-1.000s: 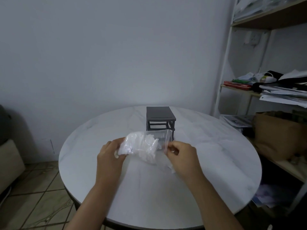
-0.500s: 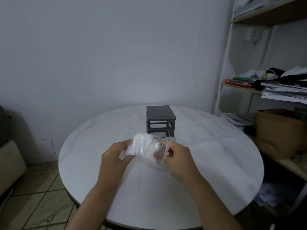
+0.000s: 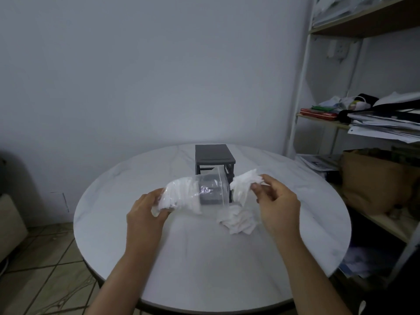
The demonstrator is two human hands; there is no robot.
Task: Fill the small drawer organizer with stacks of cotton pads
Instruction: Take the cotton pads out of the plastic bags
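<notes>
The left hand (image 3: 145,210) grips the clear bag (image 3: 204,189). The right hand (image 3: 277,201) pinches a fanned bunch of cotton pads (image 3: 243,185) in its fingers beside the bag's mouth, over loose pads (image 3: 236,221) on the counter (image 3: 204,258). Square the bunch before taking it to the far drawer organizer (image 3: 213,155).

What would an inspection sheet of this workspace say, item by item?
Surface: round white table, marbled.
Job's things: dark organizer at the far side; clear bag holding pads; loose pile on the table.
Clutter: nothing seen.
Hands: left hand grips the bag; right hand pinches a bunch.
Cables: nothing seen for sure.
Surroundings: shelf with papers, brown box, tiled floor.
</notes>
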